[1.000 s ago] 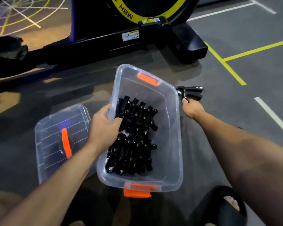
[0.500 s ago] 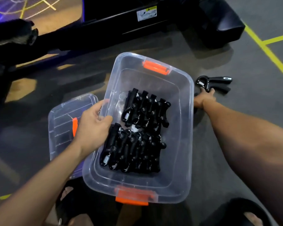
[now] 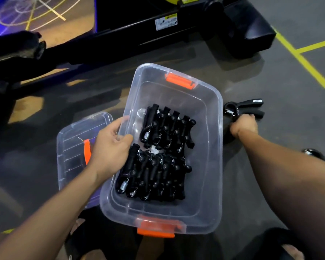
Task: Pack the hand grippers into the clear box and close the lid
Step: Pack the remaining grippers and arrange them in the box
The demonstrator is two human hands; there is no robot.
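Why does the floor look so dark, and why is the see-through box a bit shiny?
Head view: dim light, so the floor looks grey and the exercise machine nearly black; the clear box catches pale glare on its walls; the wide lens bends the edges, and the near arms look blurry.

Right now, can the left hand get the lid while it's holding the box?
Probably yes. The left hand grips the clear box's rim, and the lid lies uncovered right beside it; the fingers must let go first.
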